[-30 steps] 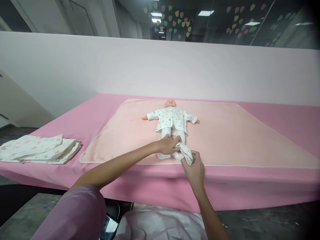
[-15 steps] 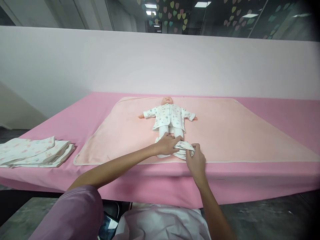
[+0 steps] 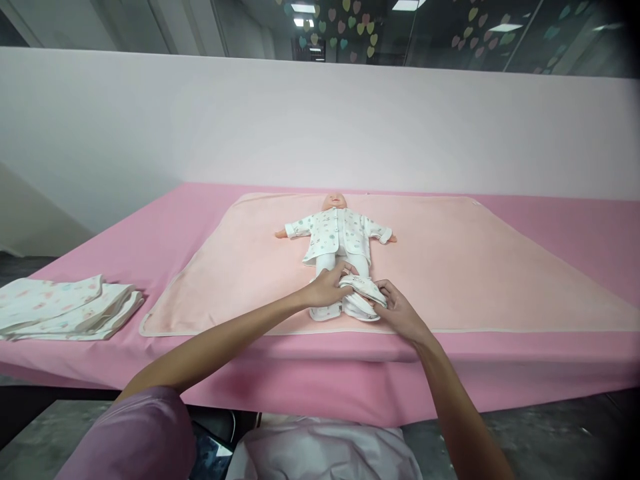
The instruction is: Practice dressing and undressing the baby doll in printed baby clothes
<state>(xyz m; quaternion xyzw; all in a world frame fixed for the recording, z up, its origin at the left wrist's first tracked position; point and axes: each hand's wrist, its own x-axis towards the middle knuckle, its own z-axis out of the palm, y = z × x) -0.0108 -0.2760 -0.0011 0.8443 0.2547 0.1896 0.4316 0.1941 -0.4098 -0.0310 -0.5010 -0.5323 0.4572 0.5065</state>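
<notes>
A baby doll lies on its back with its head away from me, dressed in a white patterned jacket. White patterned baby trousers are bunched around its lower legs. My left hand reaches across the doll's legs, its fingers closed on the upper edge of the trousers. On the right, my right hand pinches the edge of the same trousers near one foot. The doll's feet are mostly hidden by cloth.
Under the doll a peach blanket is spread over a pink-covered table. A stack of folded patterned cloths lies at the left front edge. A white wall stands behind the table.
My right hand has turned from a grip above the cloth to a sideways pinch from the right. The trouser opening is spread wider, and my left hand has shifted slightly left.
</notes>
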